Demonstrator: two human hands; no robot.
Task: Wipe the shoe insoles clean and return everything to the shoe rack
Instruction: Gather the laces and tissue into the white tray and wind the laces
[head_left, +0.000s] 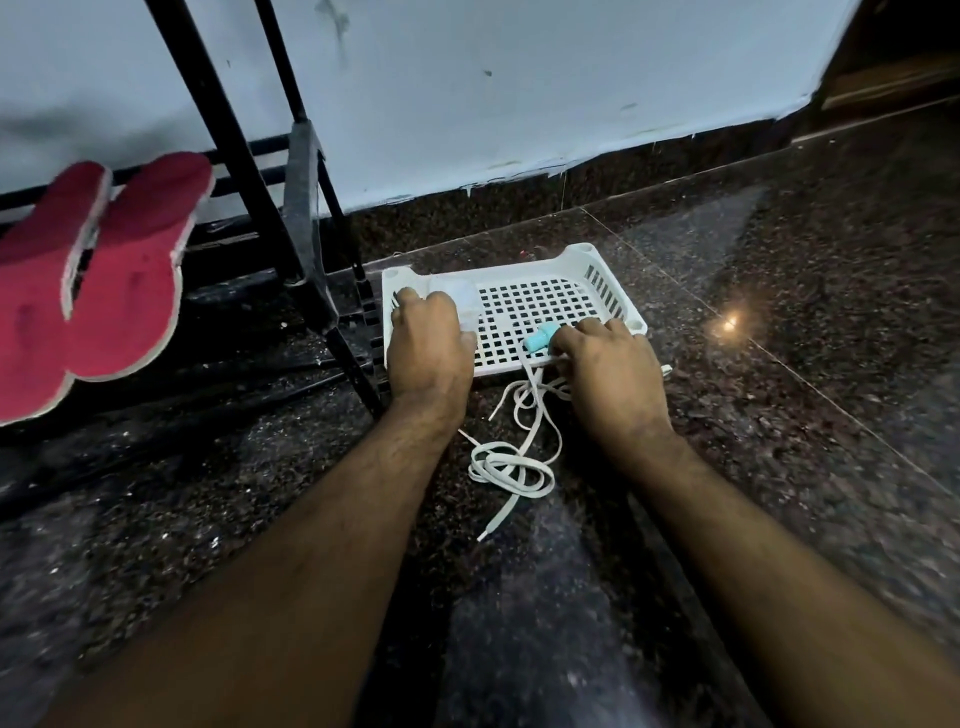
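Far left of frame: two red insoles (88, 280) lying on the black shoe rack (244, 171), soft and bendy by the look, best pinched at the edges. Centre: left hand (428, 345) curled over the white perforated tray (535, 306) at its left rim, beside a pale cloth (460, 301). Right of that: right hand (605, 364) bent at the front rim near a small teal piece (540, 338); actual grip unclear. Below centre: white shoelaces (511, 462) on dark floor (779, 364), limp, tangle-prone. Tray light, rigid; likely lifted by both rims.
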